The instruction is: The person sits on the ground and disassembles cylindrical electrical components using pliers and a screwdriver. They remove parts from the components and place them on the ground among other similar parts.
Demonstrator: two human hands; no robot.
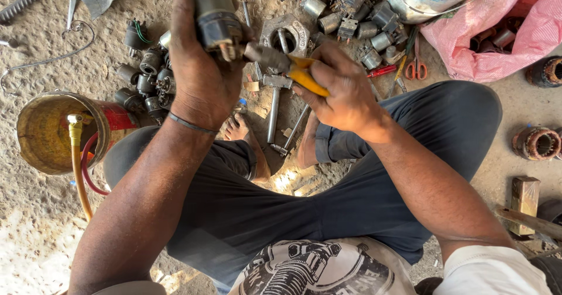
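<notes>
My left hand (202,75) grips a dark cylindrical metal part (215,15), a small motor-like solenoid, held up above the ground. My right hand (339,87) holds yellow-handled pliers (293,67), whose dark jaws meet the lower end of that part. Both hands are raised over my crossed legs in dark trousers. A thin band circles my left wrist.
Several similar cylindrical parts lie on the dirt at the left (143,78) and at the top (351,14). A hammer (274,104), red-handled scissors (417,66), a pink sack (509,31), a rusty tin with hoses (55,131) and a copper-wound stator (535,142) surround me.
</notes>
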